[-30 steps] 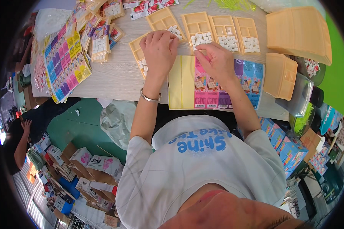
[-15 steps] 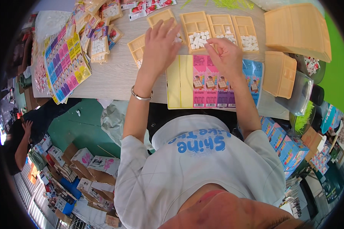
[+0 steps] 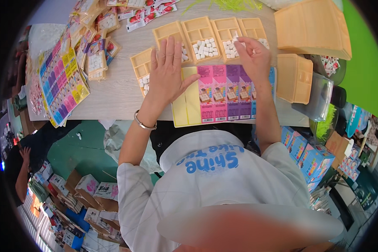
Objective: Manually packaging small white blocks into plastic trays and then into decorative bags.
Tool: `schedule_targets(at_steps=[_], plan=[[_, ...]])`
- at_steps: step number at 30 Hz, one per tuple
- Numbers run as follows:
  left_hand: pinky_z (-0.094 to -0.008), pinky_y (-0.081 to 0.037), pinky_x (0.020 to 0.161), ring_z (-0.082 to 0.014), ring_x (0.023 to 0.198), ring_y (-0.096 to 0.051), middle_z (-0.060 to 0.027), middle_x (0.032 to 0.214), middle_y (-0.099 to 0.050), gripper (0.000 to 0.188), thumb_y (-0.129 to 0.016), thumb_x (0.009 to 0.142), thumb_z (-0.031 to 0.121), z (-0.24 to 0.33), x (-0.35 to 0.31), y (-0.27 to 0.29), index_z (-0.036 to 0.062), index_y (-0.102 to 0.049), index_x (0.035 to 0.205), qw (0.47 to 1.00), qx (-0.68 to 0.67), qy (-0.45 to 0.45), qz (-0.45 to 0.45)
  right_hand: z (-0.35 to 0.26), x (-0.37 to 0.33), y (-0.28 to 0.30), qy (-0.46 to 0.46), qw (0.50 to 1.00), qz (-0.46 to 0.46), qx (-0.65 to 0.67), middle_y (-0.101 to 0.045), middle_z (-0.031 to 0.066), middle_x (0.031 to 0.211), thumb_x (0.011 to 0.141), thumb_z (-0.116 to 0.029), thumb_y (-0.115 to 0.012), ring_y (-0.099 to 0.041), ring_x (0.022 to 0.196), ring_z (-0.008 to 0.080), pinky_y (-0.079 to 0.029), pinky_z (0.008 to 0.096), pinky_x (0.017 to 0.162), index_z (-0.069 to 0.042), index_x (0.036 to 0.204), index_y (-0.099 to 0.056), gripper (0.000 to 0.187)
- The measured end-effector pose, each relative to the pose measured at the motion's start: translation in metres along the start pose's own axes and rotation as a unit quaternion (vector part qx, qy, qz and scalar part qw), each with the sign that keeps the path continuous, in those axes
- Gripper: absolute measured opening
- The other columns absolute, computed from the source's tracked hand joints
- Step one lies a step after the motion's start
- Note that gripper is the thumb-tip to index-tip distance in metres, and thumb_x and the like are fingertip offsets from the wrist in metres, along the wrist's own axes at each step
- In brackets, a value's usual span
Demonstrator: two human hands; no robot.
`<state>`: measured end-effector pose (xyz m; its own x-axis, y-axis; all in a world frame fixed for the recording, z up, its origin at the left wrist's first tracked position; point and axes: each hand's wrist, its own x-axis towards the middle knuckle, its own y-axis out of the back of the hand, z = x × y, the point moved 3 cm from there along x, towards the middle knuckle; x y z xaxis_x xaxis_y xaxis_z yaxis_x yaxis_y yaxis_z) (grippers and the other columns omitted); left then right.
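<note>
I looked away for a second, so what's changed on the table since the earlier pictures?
The right hand moved rightward from the third tray from the left to the fourth tray; whether it holds anything is unclear. The left hand opened from curled to flat. The trays and colourful printed sheet stayed put.

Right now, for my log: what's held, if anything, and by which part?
Left hand: spread open, nothing visibly held. Right hand: whether it holds anything cannot be told.

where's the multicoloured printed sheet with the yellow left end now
In the head view, the sheet lies centrally at the near edge of the pale wood-grain table, below the tan plastic compartment trays, partly hidden by the left hand.
</note>
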<state>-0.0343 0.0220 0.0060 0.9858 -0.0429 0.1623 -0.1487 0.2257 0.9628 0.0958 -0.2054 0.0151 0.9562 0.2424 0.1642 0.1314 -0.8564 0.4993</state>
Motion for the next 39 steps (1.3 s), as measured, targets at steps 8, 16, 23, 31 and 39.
schedule_targets(at_steps=[8, 16, 23, 31, 39], plan=[[-0.0562, -0.018, 0.124, -0.0355, 0.157, -0.018, -0.0191, 0.167, -0.026, 0.101, -0.056, 0.092, 0.07, 0.003, -0.001, -0.003, 0.0004, -0.028, 0.16, 0.999, -0.012, 0.011, -0.052, -0.014, 0.012, -0.018, 0.093, 0.993, -0.056, -0.049, -0.038, -0.0048, 0.058, 0.09, -0.014, -0.077, -0.038, 0.056, 0.0049, -0.032, 0.0262, 0.051, -0.004, 0.101, -0.077, 0.015], [-0.0555, -0.02, 0.125, -0.0283, 0.156, -0.024, -0.0081, 0.167, -0.031, 0.081, -0.058, 0.097, 0.056, 0.02, 0.035, -0.007, 0.0069, -0.036, 0.158, 0.995, 0.077, -0.032, -0.046, -0.01, 0.001, 0.004, 0.063, 0.993, -0.058, -0.076, -0.04, -0.0035, 0.057, 0.089, -0.013, -0.077, -0.041, 0.055, 0.0051, -0.034, 0.0269, 0.051, -0.005, 0.1, -0.076, 0.014], [-0.0534, -0.019, 0.126, -0.0298, 0.156, -0.022, -0.0124, 0.168, -0.028, 0.09, -0.06, 0.094, 0.06, 0.043, 0.037, -0.015, 0.0048, -0.033, 0.159, 0.998, 0.004, -0.024, -0.053, -0.001, -0.017, 0.053, 0.005, 0.992, 0.095, -0.085, -0.041, -0.0031, 0.057, 0.09, -0.013, -0.076, -0.042, 0.054, 0.0062, -0.035, 0.0282, 0.051, -0.005, 0.1, -0.076, 0.014], [-0.0509, -0.015, 0.127, -0.0338, 0.157, -0.019, -0.0209, 0.166, -0.026, 0.103, -0.062, 0.088, 0.068, 0.058, 0.034, -0.031, -0.0019, -0.032, 0.157, 0.998, -0.034, -0.027, -0.046, 0.035, -0.018, 0.038, -0.203, 0.882, 0.021, 0.425, -0.051, -0.0013, 0.067, 0.095, -0.007, -0.064, -0.042, 0.053, 0.0064, -0.032, 0.0216, 0.047, -0.004, 0.11, -0.069, 0.017], [-0.0551, -0.016, 0.126, -0.0349, 0.155, -0.025, -0.0209, 0.165, -0.03, 0.096, -0.065, 0.09, 0.06, 0.098, -0.028, 0.014, -0.0009, -0.033, 0.157, 0.982, -0.16, -0.089, -0.045, -0.011, 0.113, 0.022, -0.245, 0.603, -0.139, 0.746, -0.053, -0.0008, 0.078, 0.099, -0.017, -0.057, -0.05, 0.065, 0.0086, -0.037, 0.0181, 0.05, -0.005, 0.097, -0.063, 0.013]])
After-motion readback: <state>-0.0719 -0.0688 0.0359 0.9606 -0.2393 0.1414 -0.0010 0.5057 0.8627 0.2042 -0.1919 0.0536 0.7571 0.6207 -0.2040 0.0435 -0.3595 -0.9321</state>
